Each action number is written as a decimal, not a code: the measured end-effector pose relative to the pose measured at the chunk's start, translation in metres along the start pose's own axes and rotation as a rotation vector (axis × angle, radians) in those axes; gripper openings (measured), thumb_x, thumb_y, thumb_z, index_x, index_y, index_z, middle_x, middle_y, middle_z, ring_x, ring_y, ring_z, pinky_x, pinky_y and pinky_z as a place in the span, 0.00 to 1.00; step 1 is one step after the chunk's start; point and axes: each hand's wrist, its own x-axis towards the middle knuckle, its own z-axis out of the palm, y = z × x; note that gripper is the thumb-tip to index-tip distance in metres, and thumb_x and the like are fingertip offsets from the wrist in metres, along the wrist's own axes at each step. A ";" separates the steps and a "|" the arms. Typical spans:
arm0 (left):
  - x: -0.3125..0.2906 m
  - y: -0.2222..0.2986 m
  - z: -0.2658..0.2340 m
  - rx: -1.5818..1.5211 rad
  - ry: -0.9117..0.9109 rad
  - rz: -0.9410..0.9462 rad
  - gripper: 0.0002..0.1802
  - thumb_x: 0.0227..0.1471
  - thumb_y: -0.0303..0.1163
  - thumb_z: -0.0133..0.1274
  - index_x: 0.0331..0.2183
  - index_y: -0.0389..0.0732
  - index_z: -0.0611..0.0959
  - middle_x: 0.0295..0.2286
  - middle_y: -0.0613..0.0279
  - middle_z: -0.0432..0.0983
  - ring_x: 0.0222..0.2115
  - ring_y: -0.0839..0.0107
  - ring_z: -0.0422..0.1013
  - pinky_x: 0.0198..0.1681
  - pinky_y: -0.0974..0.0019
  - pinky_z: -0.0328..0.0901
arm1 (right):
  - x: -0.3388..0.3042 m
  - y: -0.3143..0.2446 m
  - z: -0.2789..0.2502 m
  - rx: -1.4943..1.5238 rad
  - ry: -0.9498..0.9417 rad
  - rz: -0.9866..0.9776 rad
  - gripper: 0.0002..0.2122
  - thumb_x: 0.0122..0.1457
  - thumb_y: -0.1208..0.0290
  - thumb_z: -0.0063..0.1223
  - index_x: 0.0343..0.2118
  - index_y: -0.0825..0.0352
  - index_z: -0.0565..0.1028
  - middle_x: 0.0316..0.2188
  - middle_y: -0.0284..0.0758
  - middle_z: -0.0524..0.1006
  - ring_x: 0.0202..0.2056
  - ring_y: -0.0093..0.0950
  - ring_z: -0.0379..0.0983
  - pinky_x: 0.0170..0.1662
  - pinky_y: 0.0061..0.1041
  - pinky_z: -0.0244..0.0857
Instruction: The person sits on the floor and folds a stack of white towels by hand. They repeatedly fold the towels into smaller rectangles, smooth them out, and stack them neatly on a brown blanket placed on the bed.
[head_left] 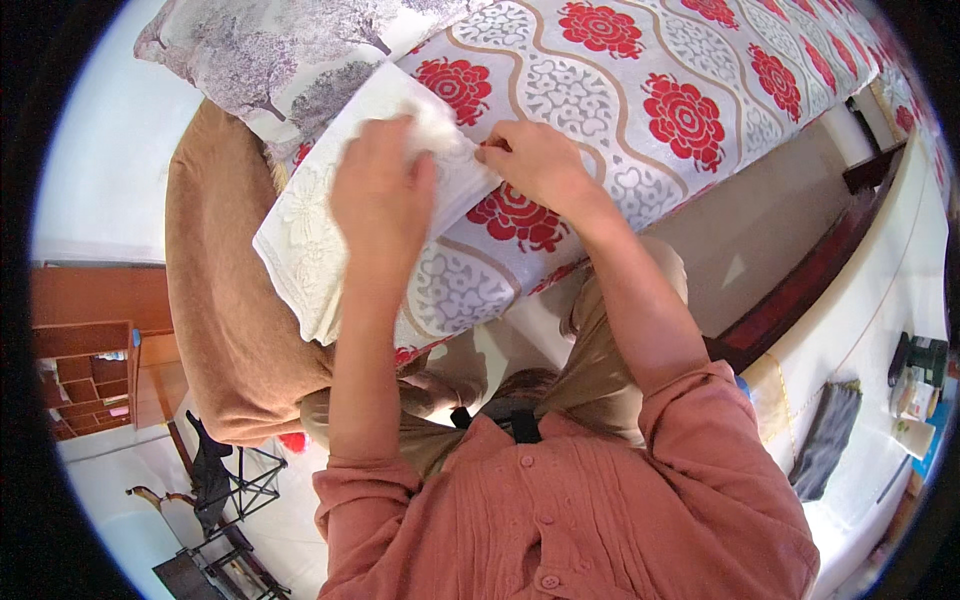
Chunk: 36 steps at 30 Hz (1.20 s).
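A folded white towel (310,235) with a raised floral pattern lies on the patterned bedspread (480,285), near the bed's corner. My left hand (385,190) is over the towel, smeared by motion, its thumb apart from the fingers and nothing visible between them. At the towel's far right corner, my right hand (540,165) is closed, with thumb and fingertips pinched on the edge. Beyond my left hand, a piece of the white cloth is bunched and blurred.
A pillow (260,60) with a grey tree print lies at the far left. Brown fabric (215,270) covers a bulky piece beside the bed. Wooden shelves (95,375) and a black folding frame (255,485) stand at the left. A dark cloth (828,440) is at the right.
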 end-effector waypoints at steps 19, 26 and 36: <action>-0.003 -0.020 -0.001 -0.084 0.034 -0.188 0.22 0.48 0.30 0.59 0.47 0.39 0.79 0.39 0.52 0.77 0.39 0.51 0.73 0.43 0.51 0.68 | 0.009 0.013 0.004 0.920 -0.146 0.111 0.08 0.62 0.72 0.52 0.36 0.72 0.78 0.28 0.34 0.79 0.29 0.20 0.74 0.33 0.20 0.70; -0.037 0.013 0.037 0.195 -0.238 0.086 0.30 0.43 0.27 0.61 0.52 0.47 0.77 0.48 0.63 0.74 0.48 0.58 0.70 0.46 0.51 0.67 | 0.012 0.021 0.008 0.628 -0.065 0.054 0.09 0.63 0.73 0.48 0.38 0.73 0.77 0.30 0.36 0.79 0.29 0.23 0.77 0.34 0.23 0.72; -0.044 0.019 0.026 0.188 -0.213 0.078 0.36 0.44 0.22 0.56 0.58 0.50 0.74 0.54 0.62 0.72 0.52 0.60 0.70 0.51 0.53 0.65 | 0.012 0.016 0.010 0.663 0.243 -0.063 0.09 0.59 0.70 0.55 0.36 0.70 0.79 0.26 0.38 0.82 0.28 0.30 0.79 0.36 0.28 0.72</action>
